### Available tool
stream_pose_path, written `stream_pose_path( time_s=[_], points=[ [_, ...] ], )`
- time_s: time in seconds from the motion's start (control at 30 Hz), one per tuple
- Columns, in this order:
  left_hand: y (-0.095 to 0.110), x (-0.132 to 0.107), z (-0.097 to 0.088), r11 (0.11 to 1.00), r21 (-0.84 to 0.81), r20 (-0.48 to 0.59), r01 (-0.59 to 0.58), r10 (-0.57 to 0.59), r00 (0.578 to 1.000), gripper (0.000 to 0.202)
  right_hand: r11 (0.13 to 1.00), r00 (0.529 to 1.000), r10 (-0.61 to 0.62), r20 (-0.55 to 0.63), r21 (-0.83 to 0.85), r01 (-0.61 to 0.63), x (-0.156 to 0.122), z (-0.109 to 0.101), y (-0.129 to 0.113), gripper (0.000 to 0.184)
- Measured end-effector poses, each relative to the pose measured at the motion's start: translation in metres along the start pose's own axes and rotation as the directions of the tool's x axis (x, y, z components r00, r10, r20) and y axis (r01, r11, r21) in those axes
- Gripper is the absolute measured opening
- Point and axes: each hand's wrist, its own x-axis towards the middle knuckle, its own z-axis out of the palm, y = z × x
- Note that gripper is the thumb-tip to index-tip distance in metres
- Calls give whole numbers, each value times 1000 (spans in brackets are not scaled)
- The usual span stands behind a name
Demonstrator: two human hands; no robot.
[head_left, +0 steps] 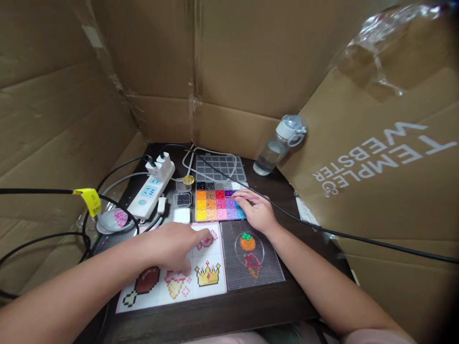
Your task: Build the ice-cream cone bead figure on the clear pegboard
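Observation:
My right hand (256,210) is closed on slim pink tweezers (247,197), their tip over the purple and red compartments of the bead box (201,216). That box holds small fuse beads sorted by colour. My left hand (179,246) lies on the printed pattern sheet (211,298), index finger stretched out and thumb apart, holding nothing. The sheet shows a crown (208,274), an ice cream cone and a drumstick; my hand covers part of it. Right of the sheet, the clear pegboard (233,277) bears an orange fruit (247,242) of beads and a partly outlined ice cream cone (252,265).
Small boxes of black beads (182,199) and white beads (181,216) stand left of the bead box. A power strip (148,193), a dish with pink beads (113,220) and a water bottle (272,150) are around. A black cable (304,220) crosses above my right arm; cardboard walls enclose the table.

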Motion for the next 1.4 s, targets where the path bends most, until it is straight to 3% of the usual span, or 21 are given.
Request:
stream_pose_path(
  time_s=[0.17,0.4,0.67,1.4],
  points=[
    [-1,1,1,1000,-9,-2,2,-2,1000,79,998,997,-62,-54,-8,62,-8,9,3,18],
    [-2,1,2,1000,2,4,0,0,1000,81,996,996,-80,-31,-33,79,-9,6,5,16],
    [-1,0,2,1000,-9,-3,5,-5,1000,87,998,998,-62,-4,-28,62,-10,7,6,15],
    [-2,1,1,1000,8,-3,-24,24,1000,78,999,999,49,-13,-17,-49,-9,7,6,19]
  ],
)
